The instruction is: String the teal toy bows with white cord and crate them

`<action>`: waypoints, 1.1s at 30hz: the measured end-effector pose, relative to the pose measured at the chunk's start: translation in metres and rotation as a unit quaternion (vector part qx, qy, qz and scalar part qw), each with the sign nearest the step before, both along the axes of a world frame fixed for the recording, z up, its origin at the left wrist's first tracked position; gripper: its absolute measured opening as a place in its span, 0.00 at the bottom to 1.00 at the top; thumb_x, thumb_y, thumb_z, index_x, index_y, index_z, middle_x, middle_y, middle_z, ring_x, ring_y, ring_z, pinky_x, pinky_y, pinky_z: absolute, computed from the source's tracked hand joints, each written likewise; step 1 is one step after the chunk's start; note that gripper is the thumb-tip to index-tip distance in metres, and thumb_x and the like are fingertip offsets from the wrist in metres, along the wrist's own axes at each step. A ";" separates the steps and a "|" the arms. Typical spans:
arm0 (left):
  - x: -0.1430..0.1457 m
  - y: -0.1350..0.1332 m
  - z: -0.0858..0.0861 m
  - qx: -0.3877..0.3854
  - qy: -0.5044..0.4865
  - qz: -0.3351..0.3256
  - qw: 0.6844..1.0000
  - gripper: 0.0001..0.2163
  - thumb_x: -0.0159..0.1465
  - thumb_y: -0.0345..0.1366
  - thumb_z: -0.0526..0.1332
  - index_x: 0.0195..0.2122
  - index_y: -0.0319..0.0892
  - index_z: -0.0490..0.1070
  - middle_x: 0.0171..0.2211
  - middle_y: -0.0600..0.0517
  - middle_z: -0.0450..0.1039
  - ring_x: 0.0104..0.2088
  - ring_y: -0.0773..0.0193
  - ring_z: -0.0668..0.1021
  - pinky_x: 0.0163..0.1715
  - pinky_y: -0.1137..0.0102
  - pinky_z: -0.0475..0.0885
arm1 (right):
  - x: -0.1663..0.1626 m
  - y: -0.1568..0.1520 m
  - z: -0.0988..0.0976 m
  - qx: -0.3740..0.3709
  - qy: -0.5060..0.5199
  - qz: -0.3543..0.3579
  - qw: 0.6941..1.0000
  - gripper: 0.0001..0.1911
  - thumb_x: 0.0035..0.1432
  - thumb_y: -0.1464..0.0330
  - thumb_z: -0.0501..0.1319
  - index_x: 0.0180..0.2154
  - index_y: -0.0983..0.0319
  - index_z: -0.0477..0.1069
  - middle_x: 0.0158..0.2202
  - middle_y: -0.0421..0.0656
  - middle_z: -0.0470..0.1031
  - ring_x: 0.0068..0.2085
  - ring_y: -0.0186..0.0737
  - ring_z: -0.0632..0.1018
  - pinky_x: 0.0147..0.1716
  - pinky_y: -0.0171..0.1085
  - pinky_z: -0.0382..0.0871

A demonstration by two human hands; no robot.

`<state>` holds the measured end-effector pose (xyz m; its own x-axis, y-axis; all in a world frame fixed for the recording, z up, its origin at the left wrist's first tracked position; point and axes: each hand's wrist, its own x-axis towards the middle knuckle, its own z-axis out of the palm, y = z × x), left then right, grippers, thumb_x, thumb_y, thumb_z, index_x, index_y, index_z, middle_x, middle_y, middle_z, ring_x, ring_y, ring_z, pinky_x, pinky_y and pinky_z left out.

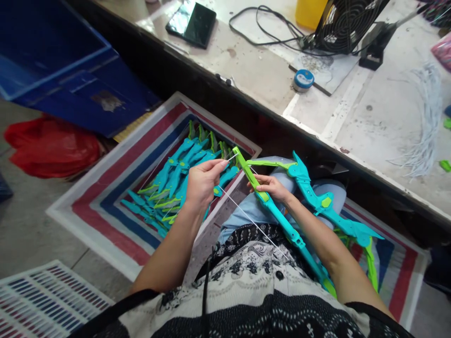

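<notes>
My left hand [204,180] is closed in a pinch on the end of a white string [252,220], close to the green tip of a toy bow. Down past my forearm, the string runs slantwise toward my lap. My right hand [273,187] grips the green limb of this teal and green toy bow [282,218], which slopes down across my lap. A second toy bow [312,192], of the same colours, lies over my knees beside my right forearm. To the left of my hands, several more toy bows [176,164] are stacked in a striped-lined crate [118,188].
The workbench [257,80] ahead carries a black fan [347,26], a dark phone-like device [192,23], a blue-lidded tin [303,80] and a bundle of white strings [424,117]. A blue bin [81,84], red bag [52,145] and white basket [52,300] stand at left.
</notes>
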<state>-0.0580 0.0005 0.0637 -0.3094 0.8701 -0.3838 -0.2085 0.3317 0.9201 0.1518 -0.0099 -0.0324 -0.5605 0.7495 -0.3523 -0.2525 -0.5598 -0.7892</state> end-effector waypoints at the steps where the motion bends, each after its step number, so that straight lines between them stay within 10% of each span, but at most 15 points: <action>1: -0.001 0.001 -0.001 0.001 0.006 0.002 1.000 0.10 0.42 0.38 0.71 0.25 0.38 0.78 0.10 0.61 0.54 0.14 0.77 0.55 0.14 0.76 0.47 | 0.000 0.000 0.000 0.000 -0.002 0.000 1.000 0.31 0.42 0.66 0.72 0.51 0.62 0.74 0.40 0.43 0.80 0.38 0.35 0.78 0.44 0.39 0.73; 27: 0.005 0.007 -0.002 0.008 -0.008 -0.032 0.999 0.11 0.44 0.38 0.71 0.25 0.38 0.74 0.11 0.62 0.53 0.13 0.76 0.54 0.14 0.76 0.46 | -0.003 -0.002 -0.007 0.015 -0.004 0.002 1.000 0.33 0.43 0.64 0.73 0.53 0.60 0.74 0.41 0.42 0.80 0.37 0.35 0.78 0.45 0.38 0.74; 33: 0.012 0.004 -0.011 0.093 0.048 -0.031 0.994 0.17 0.49 0.38 0.71 0.38 0.43 0.71 0.15 0.64 0.54 0.16 0.74 0.57 0.17 0.76 0.51 | -0.009 -0.009 -0.008 0.109 -0.087 0.019 0.990 0.35 0.51 0.58 0.67 0.59 0.62 0.68 0.53 0.47 0.75 0.48 0.42 0.78 0.52 0.43 0.72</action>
